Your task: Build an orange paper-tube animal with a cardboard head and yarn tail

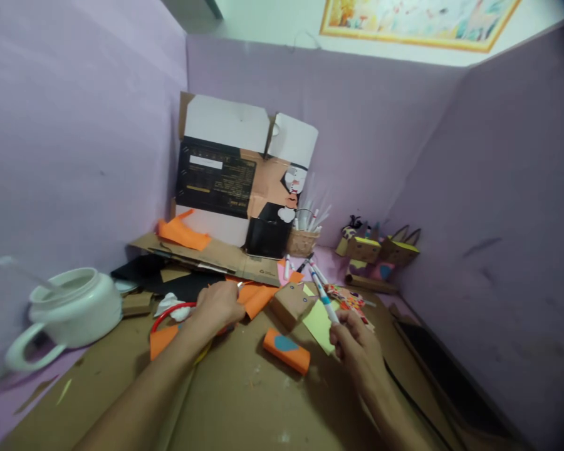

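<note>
My right hand (357,344) grips a white-and-blue marker (326,302), which points up and away. My left hand (220,305) is closed over the left middle of the work surface, near orange paper (258,297); a small pale tip shows beside its fingers, but what it holds is hidden. Between the hands lies an orange paper roll (286,352) with a blue patch. Behind the roll stands a small cardboard box (289,305) with drawn eyes and pointed ears. Pale yellow paper (320,327) lies beside the box, and a red curved band (165,313) shows left of my left hand.
A white pot (75,307) with a handle stands at the left. An unfolded printed carton (220,181) leans on the back wall beside a basket of pens (303,241). Cardboard animal figures (364,249) stand at the back right. A dark panel (444,369) lies along the right side.
</note>
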Demonstrator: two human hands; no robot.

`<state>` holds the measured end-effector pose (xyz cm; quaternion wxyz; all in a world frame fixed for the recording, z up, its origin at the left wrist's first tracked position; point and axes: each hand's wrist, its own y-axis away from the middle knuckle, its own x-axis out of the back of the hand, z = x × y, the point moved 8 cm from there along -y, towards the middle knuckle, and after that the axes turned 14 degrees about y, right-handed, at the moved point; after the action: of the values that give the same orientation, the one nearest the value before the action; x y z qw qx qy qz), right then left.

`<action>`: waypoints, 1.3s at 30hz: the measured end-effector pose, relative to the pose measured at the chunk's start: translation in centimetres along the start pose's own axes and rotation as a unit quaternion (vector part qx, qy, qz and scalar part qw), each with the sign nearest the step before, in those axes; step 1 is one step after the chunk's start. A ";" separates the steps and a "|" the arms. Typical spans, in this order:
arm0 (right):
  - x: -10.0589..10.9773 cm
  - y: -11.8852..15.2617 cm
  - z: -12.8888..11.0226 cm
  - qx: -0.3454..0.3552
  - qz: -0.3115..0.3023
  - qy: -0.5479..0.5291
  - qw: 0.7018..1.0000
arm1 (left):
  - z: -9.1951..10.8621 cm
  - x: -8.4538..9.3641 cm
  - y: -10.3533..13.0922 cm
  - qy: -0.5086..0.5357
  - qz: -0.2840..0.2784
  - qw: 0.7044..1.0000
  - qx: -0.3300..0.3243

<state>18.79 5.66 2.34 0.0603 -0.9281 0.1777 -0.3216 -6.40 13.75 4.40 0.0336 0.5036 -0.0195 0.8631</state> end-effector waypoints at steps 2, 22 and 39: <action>-0.1 0.0 -0.1 -0.001 -0.010 -0.009 1.000 | 0.2 -0.7 -0.2 -0.019 -0.010 1.000 0.003; -0.7 2.2 -4.1 0.171 -0.055 0.044 0.983 | 4.4 0.4 1.2 0.283 0.010 0.932 -0.226; -1.7 2.4 -3.6 0.098 -0.103 -0.143 0.979 | 4.7 -2.2 2.3 0.560 -0.053 0.822 -0.086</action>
<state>14.67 4.08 3.67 0.1427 -0.9674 0.0381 -0.2057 -1.39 11.04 4.81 0.1273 -0.0713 -0.0450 0.9883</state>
